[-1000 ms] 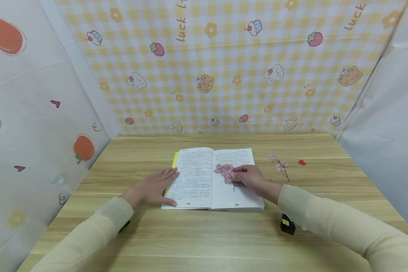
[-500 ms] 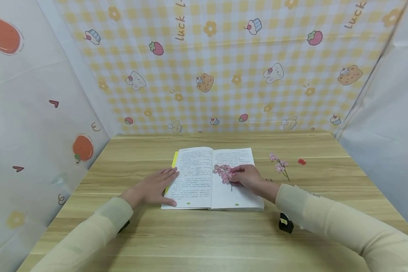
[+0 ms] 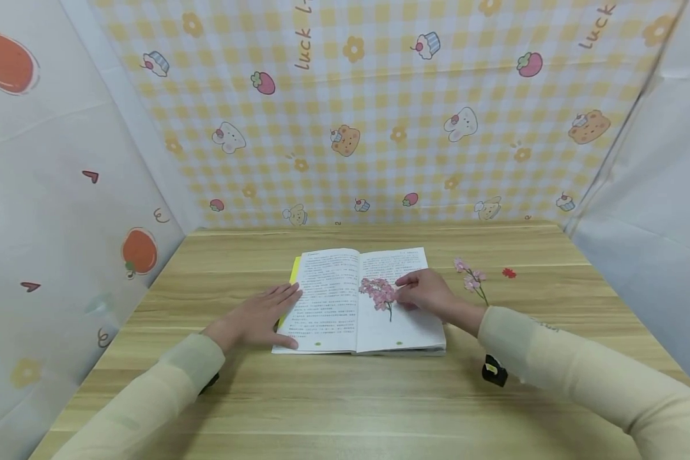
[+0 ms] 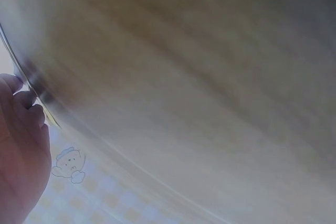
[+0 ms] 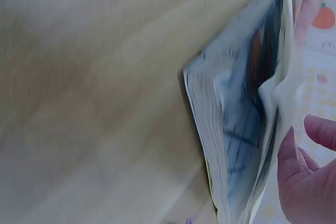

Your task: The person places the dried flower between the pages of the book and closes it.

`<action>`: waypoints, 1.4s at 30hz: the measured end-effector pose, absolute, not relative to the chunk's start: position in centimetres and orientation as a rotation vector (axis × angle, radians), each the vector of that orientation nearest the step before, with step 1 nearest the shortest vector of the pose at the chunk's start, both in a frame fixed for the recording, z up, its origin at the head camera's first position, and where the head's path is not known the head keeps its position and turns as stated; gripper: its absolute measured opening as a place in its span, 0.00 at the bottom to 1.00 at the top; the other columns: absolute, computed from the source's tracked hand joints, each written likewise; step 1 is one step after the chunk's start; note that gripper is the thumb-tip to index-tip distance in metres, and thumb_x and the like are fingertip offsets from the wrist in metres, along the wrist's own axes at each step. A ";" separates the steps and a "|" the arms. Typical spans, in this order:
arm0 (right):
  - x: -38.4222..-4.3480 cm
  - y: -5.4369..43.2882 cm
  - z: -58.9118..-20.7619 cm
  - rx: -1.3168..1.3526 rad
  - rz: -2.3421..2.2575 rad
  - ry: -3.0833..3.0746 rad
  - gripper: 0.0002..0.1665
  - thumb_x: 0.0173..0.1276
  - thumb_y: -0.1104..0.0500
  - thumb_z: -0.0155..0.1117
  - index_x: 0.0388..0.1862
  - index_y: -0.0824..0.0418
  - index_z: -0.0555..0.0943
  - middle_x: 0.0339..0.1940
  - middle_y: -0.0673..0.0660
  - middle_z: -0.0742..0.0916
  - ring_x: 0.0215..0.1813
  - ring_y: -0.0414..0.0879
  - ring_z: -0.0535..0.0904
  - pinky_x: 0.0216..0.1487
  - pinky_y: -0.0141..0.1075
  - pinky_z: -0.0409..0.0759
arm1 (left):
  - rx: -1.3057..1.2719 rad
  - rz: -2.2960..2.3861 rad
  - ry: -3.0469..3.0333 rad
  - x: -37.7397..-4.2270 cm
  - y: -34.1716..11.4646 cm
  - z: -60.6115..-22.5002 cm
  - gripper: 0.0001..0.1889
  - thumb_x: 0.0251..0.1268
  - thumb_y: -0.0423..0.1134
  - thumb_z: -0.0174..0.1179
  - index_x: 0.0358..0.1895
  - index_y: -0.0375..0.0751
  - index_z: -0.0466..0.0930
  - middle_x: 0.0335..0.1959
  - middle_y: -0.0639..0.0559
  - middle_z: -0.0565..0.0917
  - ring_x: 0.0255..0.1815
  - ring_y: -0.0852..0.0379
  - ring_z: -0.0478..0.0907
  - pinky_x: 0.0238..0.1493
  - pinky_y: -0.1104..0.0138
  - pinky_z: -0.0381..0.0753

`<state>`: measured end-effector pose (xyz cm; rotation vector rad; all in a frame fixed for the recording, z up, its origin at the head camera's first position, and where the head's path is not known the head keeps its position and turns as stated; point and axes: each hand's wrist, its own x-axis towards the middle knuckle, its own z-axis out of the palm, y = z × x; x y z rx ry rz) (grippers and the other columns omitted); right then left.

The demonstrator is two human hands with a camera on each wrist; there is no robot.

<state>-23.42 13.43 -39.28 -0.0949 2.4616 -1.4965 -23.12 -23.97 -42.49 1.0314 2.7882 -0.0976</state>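
Observation:
An open book with printed pages lies mid-table, its yellow edge showing at the left. My left hand rests flat with fingers spread over the book's left margin; part of it shows in the left wrist view. On the right page lies a pink flower sprig with a thin green stem. Just right of the blossoms is my right hand, thumb and fingers parted with nothing held between them. In the right wrist view that hand is beside the book's pages, which stand apart above the thicker block.
A second pink sprig and a small red flower lie to the right of the book. Checked cloth hangs behind the wooden table, with white cloths at both sides.
My right hand moved the pink sprig slightly left on the page, then let go of it and drew back to the right. My left hand has stayed in place.

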 end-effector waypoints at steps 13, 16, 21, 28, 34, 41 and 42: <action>-26.8 16.8 -39.2 -0.594 -1.137 2.865 0.20 0.67 0.62 0.66 0.56 0.70 0.79 0.51 0.65 0.84 0.54 0.58 0.79 0.55 0.49 0.77 | 1.036 -0.070 2.783 -22.9 -23.8 -42.0 0.60 0.52 0.82 0.43 0.78 0.38 0.45 0.79 0.44 0.46 0.78 0.47 0.42 0.74 0.55 0.47; -27.8 17.5 -39.5 -0.638 -1.022 2.932 0.24 0.68 0.58 0.66 0.59 0.69 0.77 0.56 0.65 0.82 0.59 0.60 0.76 0.59 0.53 0.73 | 1.051 -0.082 2.778 -23.0 -23.7 -41.9 0.60 0.53 0.82 0.42 0.78 0.37 0.45 0.78 0.43 0.46 0.78 0.47 0.42 0.74 0.54 0.47; -29.7 18.4 -40.0 -0.713 -0.816 3.033 0.30 0.67 0.54 0.67 0.63 0.69 0.75 0.62 0.66 0.79 0.64 0.62 0.72 0.64 0.54 0.68 | 1.064 -0.104 2.770 -23.0 -23.6 -41.8 0.61 0.53 0.82 0.40 0.78 0.36 0.45 0.78 0.43 0.46 0.78 0.47 0.42 0.74 0.55 0.46; -31.4 19.4 -40.4 -0.836 -0.635 3.030 0.38 0.67 0.49 0.67 0.67 0.71 0.70 0.65 0.68 0.75 0.67 0.63 0.68 0.68 0.55 0.63 | 1.061 -0.118 2.766 -23.0 -23.7 -41.8 0.61 0.53 0.82 0.40 0.77 0.36 0.45 0.78 0.42 0.46 0.78 0.46 0.42 0.74 0.55 0.46; -32.4 19.9 -41.1 -0.995 -0.345 3.047 0.41 0.69 0.43 0.63 0.68 0.71 0.68 0.67 0.69 0.73 0.68 0.64 0.66 0.70 0.57 0.58 | 1.060 -0.123 2.773 -23.0 -23.8 -41.9 0.61 0.52 0.83 0.40 0.77 0.36 0.45 0.78 0.43 0.46 0.78 0.47 0.42 0.74 0.55 0.46; -32.4 19.5 -41.7 -1.032 -0.115 2.953 0.46 0.74 0.38 0.51 0.72 0.74 0.60 0.71 0.72 0.66 0.73 0.65 0.58 0.72 0.55 0.52 | 1.060 -0.110 2.787 -23.0 -24.0 -42.3 0.61 0.52 0.83 0.38 0.78 0.37 0.45 0.79 0.44 0.46 0.78 0.47 0.42 0.74 0.55 0.47; -32.3 19.3 -41.6 -1.021 -0.099 2.938 0.46 0.74 0.38 0.50 0.72 0.74 0.58 0.72 0.72 0.65 0.73 0.65 0.57 0.72 0.55 0.51 | 1.056 -0.106 2.789 -23.0 -24.0 -42.4 0.61 0.52 0.83 0.39 0.78 0.38 0.44 0.79 0.44 0.46 0.78 0.48 0.42 0.74 0.55 0.47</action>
